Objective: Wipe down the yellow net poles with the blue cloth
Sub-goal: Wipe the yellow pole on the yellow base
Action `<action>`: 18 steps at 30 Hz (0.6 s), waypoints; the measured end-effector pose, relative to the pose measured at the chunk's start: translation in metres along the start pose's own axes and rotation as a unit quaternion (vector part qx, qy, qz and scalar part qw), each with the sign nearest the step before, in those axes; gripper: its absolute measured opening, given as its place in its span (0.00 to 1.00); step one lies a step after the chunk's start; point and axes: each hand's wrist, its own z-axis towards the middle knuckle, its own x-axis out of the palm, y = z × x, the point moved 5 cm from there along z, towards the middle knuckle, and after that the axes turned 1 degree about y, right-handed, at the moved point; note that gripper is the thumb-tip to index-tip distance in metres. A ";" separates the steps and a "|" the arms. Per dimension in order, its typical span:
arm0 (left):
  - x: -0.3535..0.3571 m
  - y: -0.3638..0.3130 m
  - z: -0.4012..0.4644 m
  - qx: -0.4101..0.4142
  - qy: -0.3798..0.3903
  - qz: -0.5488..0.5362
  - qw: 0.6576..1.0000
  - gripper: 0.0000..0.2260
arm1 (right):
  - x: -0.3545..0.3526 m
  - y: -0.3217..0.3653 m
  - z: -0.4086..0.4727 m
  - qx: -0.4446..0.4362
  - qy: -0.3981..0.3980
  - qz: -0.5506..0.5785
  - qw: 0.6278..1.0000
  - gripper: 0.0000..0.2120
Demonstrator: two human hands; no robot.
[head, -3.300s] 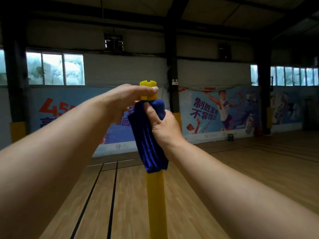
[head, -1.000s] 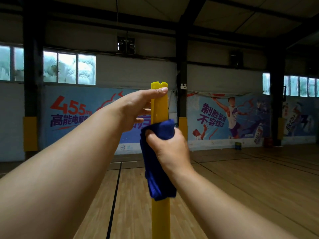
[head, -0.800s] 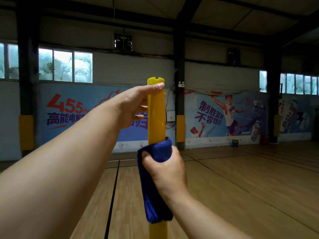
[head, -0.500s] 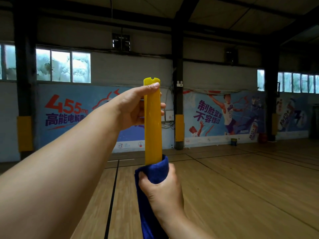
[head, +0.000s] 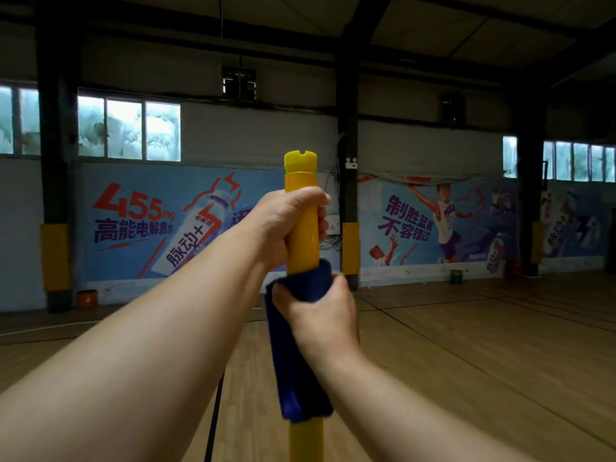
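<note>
"455 mg" on wall banner [head: 133,225]

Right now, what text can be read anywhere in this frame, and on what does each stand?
"455mg" on the left wall banner.
"高能电解质水" beneath it.
"脉动+" on the painted bottle.
"制胜篮板 不容错过" on the right wall banner.
Jersey lettering and far-right bottle text are too blurred to read.
Yellow pole and blue cloth: none.

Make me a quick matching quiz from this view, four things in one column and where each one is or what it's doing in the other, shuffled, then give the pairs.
1. left hand
2. right hand
3. blue cloth
4. orange bucket

A. wrapped round the yellow pole, tail hanging down
B. grips the bare pole near its top
C. on the floor by the far wall
D. grips the cloth against the pole

Pairs: 1-B, 2-D, 3-A, 4-C
</note>
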 end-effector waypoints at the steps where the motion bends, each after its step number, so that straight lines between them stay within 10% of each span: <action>1: 0.001 0.001 0.000 -0.007 0.007 -0.008 1.000 0.05 | -0.001 0.009 0.006 -0.014 0.003 0.011 1.000 0.26; 18: -0.003 0.007 -0.011 0.050 -0.018 0.016 0.998 0.04 | 0.006 -0.037 -0.022 -0.007 0.019 0.029 0.999 0.32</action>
